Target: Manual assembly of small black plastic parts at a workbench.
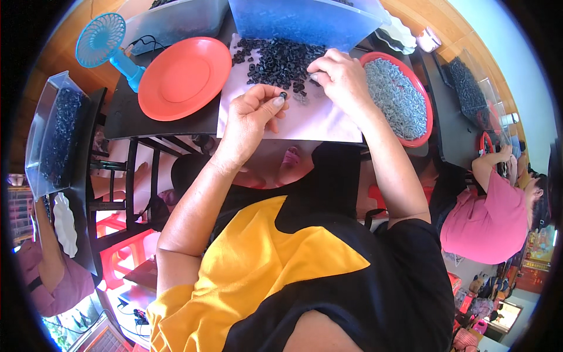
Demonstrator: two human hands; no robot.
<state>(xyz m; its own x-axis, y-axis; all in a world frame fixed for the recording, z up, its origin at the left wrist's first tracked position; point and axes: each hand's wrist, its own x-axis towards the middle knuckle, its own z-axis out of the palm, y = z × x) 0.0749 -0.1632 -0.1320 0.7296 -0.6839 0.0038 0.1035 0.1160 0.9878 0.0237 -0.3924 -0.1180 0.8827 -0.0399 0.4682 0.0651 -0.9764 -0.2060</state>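
Note:
Between the thumb and forefinger of my left hand point(252, 114) is a small round black part point(284, 95), held at the near side of a heap. The heap point(281, 63) consists of many small black pieces spread on a pale sheet point(246, 132) on the table. My right hand point(337, 76) is at the heap's right edge, fingers pinched together; what they hold, if anything, is too small to make out. Just right of that hand stands a red basin point(426, 126) full of small silvery-grey pieces.
A red plate point(182, 79) lies at left, beside a blue handheld fan point(108, 44). Two clear plastic bins stand behind, including a bluish one point(305, 26). Another bin point(44, 138) of dark pieces is far left. People in pink tops sit at both sides.

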